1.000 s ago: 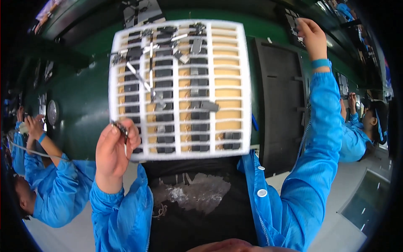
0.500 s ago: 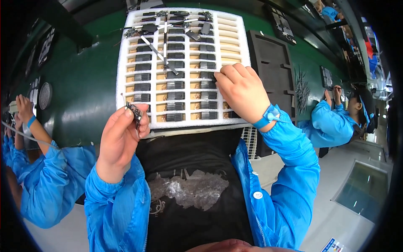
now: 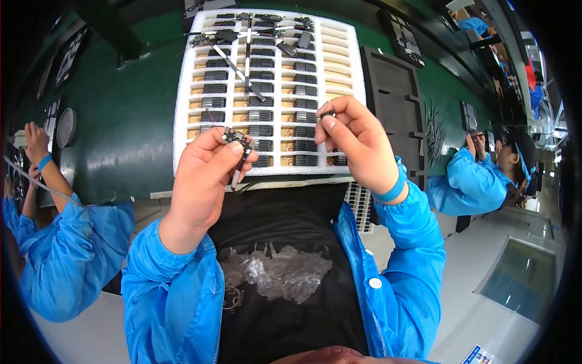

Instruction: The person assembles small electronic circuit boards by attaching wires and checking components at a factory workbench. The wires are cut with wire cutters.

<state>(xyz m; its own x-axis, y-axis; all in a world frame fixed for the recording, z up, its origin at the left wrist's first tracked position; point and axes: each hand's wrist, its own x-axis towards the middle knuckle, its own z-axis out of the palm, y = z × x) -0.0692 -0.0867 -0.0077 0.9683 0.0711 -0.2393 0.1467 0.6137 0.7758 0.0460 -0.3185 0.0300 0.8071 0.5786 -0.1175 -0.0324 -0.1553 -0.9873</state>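
Observation:
My left hand (image 3: 205, 182) pinches a small black circuit board (image 3: 237, 141) between thumb and fingers, over the near left part of the white foam tray (image 3: 182, 121). A dark strip with a pale section hangs below the board. To its right, my right hand (image 3: 362, 145) is closed in a pinch on a small black part (image 3: 328, 114), mostly hidden by the fingertips. Beneath both hands, the tray's narrow slots hold rows of black rectangular modules (image 3: 260, 115). Several boards with black-and-white strips (image 3: 248, 45) lie loosely across the tray's far end.
Right of the tray lies a dark foam tray (image 3: 394, 85) on the green table (image 3: 130, 103). A bundle of thin dark strips (image 3: 433, 130) sits farther right. On the left is a round metal dish (image 3: 66, 127). People in blue smocks work on both sides (image 3: 470, 182).
My left hand has moved right with the circuit board. My right hand has turned and lifted from the tray's right-hand slots, now showing a small black part in its fingertips.

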